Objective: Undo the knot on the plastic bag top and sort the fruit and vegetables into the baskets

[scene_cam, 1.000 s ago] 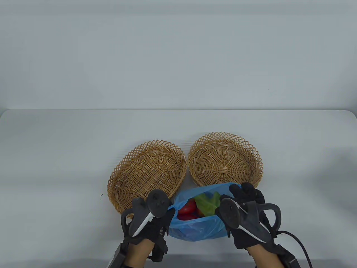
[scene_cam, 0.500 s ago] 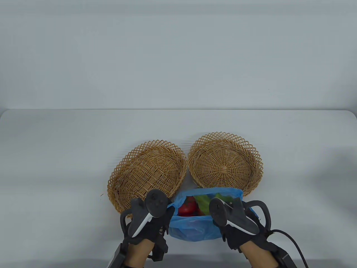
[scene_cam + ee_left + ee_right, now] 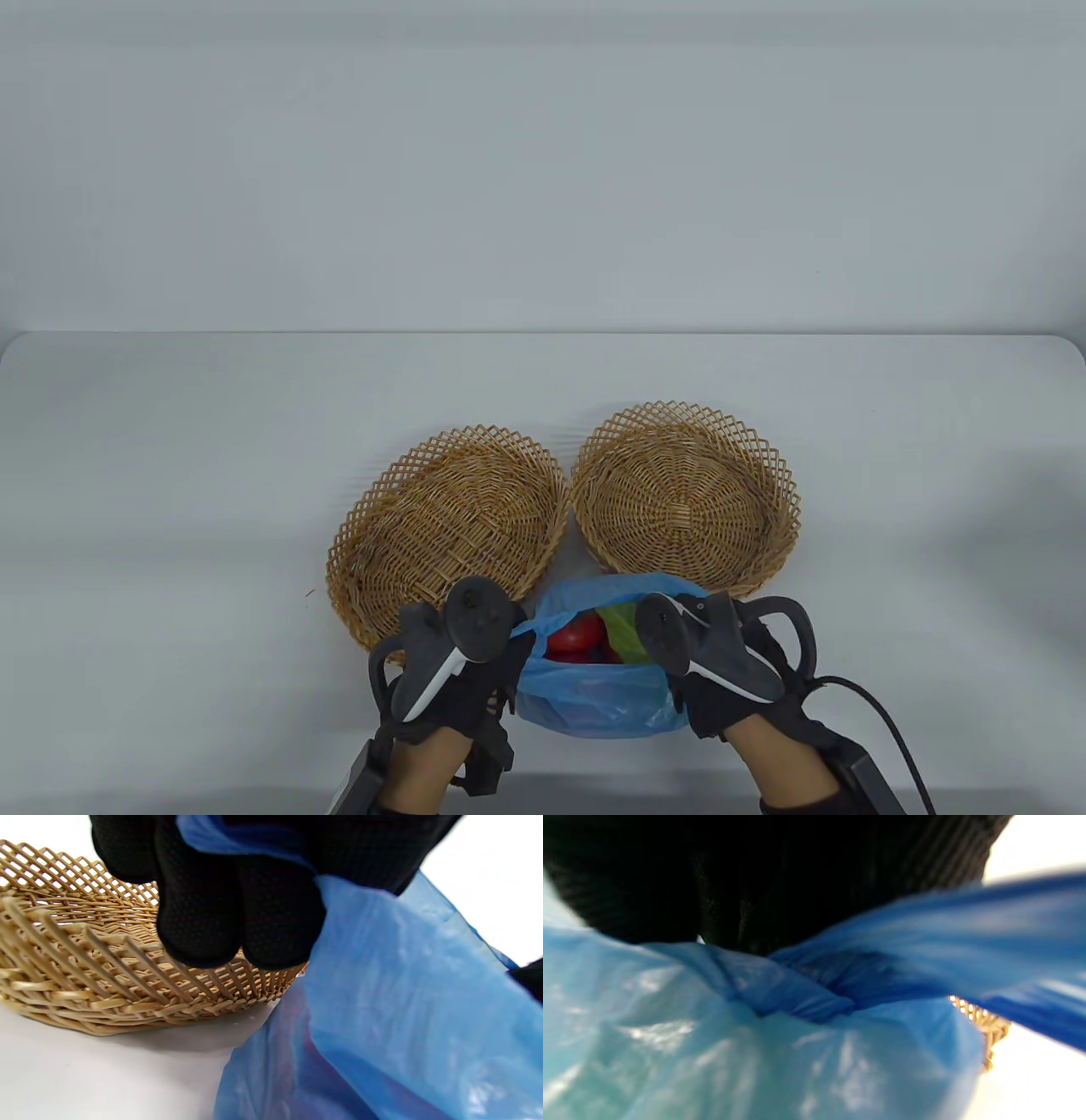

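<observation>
The blue plastic bag (image 3: 594, 700) sits at the near edge of the table with its top open. Inside it show a red tomato (image 3: 577, 633) and a green vegetable (image 3: 622, 635). My left hand (image 3: 501, 658) holds the bag's left rim; in the left wrist view its fingers (image 3: 237, 921) pinch the blue plastic bag (image 3: 403, 984). My right hand (image 3: 708, 696) grips the right rim, and in the right wrist view the glove (image 3: 755, 878) sits over bunched plastic of the bag (image 3: 755, 1052). Just beyond the bag stand the left wicker basket (image 3: 365, 526) and the right wicker basket (image 3: 768, 475).
The left basket (image 3: 85, 984) lies close beside my left fingers and touches the bag's left side. A black cable (image 3: 882, 722) trails from my right wrist toward the near right. A grey wall rises behind the table's far edge (image 3: 543, 334).
My right hand has moved left and toward me with the bag's right rim, so the bag's mouth has narrowed. The left hand has stayed put.
</observation>
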`<state>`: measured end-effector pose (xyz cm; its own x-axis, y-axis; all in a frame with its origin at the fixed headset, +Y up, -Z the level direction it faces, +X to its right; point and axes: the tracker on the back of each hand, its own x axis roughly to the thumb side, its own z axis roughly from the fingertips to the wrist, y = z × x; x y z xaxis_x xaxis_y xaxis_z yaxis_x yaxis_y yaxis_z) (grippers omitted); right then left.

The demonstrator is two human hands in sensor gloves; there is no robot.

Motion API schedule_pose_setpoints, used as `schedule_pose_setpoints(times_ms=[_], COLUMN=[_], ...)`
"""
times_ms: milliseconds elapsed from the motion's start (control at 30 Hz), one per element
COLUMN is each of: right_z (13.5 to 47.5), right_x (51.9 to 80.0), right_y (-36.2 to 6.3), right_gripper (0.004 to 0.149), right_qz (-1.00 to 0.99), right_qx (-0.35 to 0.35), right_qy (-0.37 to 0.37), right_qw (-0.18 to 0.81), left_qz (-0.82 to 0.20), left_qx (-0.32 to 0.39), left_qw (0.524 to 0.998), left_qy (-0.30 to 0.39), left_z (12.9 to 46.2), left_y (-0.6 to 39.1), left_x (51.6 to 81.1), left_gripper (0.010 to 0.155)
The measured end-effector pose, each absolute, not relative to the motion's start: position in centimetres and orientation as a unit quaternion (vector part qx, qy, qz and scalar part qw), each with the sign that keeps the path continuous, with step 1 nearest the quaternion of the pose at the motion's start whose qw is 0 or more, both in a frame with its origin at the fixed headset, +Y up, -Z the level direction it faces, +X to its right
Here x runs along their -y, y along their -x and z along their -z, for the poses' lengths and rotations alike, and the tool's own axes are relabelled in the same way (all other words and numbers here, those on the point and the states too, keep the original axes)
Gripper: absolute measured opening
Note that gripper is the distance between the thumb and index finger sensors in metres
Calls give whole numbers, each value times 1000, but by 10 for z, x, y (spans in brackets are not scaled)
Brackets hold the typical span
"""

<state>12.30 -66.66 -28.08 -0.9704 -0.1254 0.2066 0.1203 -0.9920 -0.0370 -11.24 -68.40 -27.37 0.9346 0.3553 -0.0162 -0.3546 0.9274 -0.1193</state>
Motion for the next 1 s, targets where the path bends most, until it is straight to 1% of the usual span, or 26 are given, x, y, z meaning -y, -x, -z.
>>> schedule_pose_setpoints(times_ms=[33, 100, 167, 200, 333, 433, 500, 633, 667, 733, 867, 933, 967, 1000], right_z=[281, 278, 275, 273, 276, 277, 280, 285, 287, 288, 288, 291, 293, 294], right_x=[668, 671, 674, 676, 680, 683, 685, 690, 691, 691, 690, 692, 695, 697], right_y=[-123, -120, -116, -115, -115, -113, -109, -102, -101, -100, -103, -108, -109, -109], right_gripper=[59, 66, 73, 75, 75, 71, 63, 52, 44, 44, 44, 67, 73, 71], right_qz=[992, 990, 984, 981, 980, 982, 983, 981, 980, 979, 981, 983, 980, 980], right_qx=[11, 35, 83, 113, 130, 111, 60, 19, -4, -16, -17, 39, 88, 103], right_qy=[102, 109, 113, 104, 102, 96, 100, 104, 105, 114, 114, 102, 87, 81], right_qw=[66, 79, 109, 122, 115, 121, 143, 162, 169, 170, 153, 150, 153, 151], left_qz=[-181, -180, -179, -180, -179, -181, -184, -182, -183, -184, -186, -185, -186, -188], left_qx=[3, 3, 2, 2, 0, 1, 2, 2, 1, 0, -2, -2, 0, 1], left_qw=[982, 982, 982, 982, 981, 981, 981, 981, 981, 980, 980, 980, 980, 980], left_qy=[60, 61, 61, 61, 68, 66, 69, 69, 70, 71, 68, 69, 68, 68], left_z=[274, 274, 273, 273, 275, 275, 275, 275, 275, 275, 275, 276, 275, 275], left_y=[112, 112, 112, 112, 113, 113, 113, 112, 112, 113, 113, 113, 113, 113], left_x=[684, 684, 684, 684, 686, 686, 686, 686, 686, 686, 686, 686, 686, 686], left_gripper=[43, 42, 43, 43, 43, 42, 42, 42, 42, 42, 42, 42, 42, 43])
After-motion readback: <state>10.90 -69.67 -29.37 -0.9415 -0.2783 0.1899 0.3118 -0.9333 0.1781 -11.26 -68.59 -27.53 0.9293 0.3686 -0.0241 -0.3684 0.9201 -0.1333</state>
